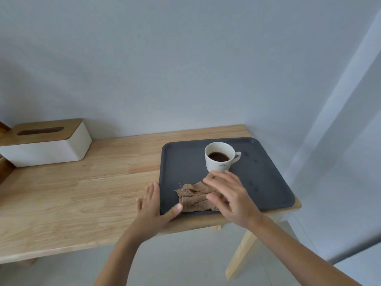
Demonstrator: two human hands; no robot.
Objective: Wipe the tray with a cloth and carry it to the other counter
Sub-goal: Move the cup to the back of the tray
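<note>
Both hands are working at the near-left corner of the dark tray (268, 182) on the worktop (82, 193): left hand (153, 205) bracing its edge open-palmed, right hand (228, 195) pressing the tan cloth (191, 198) flat beside the coffee cup (219, 156), so wiping is underway, dark spots remaining far right, carrying still ahead.

We see soft, even daylight, brightest on the wall right of the tray (266, 178). Shadows beside it are faint. The right hand (231, 197) is motion-blurred, and the wide lens bends the counter (72, 195) edge.
</note>
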